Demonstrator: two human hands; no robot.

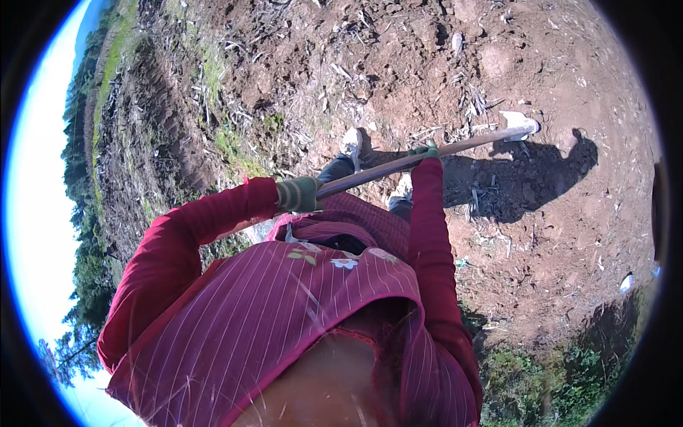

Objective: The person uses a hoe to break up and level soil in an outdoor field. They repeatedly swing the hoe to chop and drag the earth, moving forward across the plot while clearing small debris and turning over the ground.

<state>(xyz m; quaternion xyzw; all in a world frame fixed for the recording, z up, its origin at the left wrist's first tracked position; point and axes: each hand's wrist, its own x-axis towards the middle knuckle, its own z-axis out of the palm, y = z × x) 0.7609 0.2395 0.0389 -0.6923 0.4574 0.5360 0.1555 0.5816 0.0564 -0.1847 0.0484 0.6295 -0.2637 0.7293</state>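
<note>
Both my hands wear green knitted gloves and grip the wooden handle (373, 172) of a hoe. My left hand (300, 195), in a glove with pale stripes, is closed round the handle near my waist. Farther along toward the blade, my right hand (427, 152) is wrapped round it too. At the handle's far end the pale metal hoe blade (516, 124) is at the right, over or on the soil; whether it touches cannot be told. Part of the handle passes behind my left forearm.
Reddish-brown tilled soil (549, 240) with clods and dry stalks surrounds my two shoes (352, 143). My shadow (512, 187) falls to the right. Green weeds (581, 373) grow at the lower right. A small white object (627, 283) lies near the right rim. Trees stand at the far left.
</note>
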